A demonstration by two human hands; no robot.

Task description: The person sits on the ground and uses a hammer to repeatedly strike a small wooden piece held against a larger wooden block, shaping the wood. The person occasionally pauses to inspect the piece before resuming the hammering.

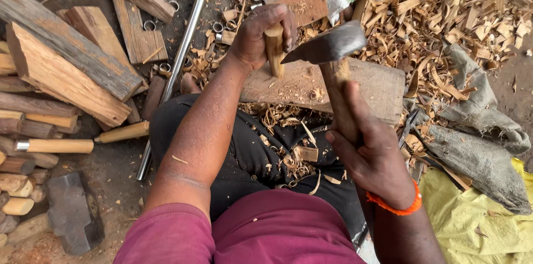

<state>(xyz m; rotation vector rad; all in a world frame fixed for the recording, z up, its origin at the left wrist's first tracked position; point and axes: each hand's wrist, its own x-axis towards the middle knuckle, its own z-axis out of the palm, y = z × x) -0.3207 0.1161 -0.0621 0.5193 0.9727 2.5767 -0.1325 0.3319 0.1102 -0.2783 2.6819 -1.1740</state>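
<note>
My left hand (261,33) grips a short round wooden peg (273,53), held upright with its lower end on a thick wooden block (372,83). In my right hand (372,156) is the wooden handle of a small adze-like hatchet (328,47). Its grey steel blade points left, with the tip touching the side of the peg. Wood shavings lie on my dark trousers (250,153) below the block.
Split timber pieces (61,69) and rounded wooden handles (55,146) are piled at left. A long metal pipe (186,47) runs diagonally, with small metal rings (222,26) nearby. A heap of shavings (461,8) fills the upper right; grey cloth (477,158) and yellow sheet (477,225) lie at right. A steel head (72,214) rests lower left.
</note>
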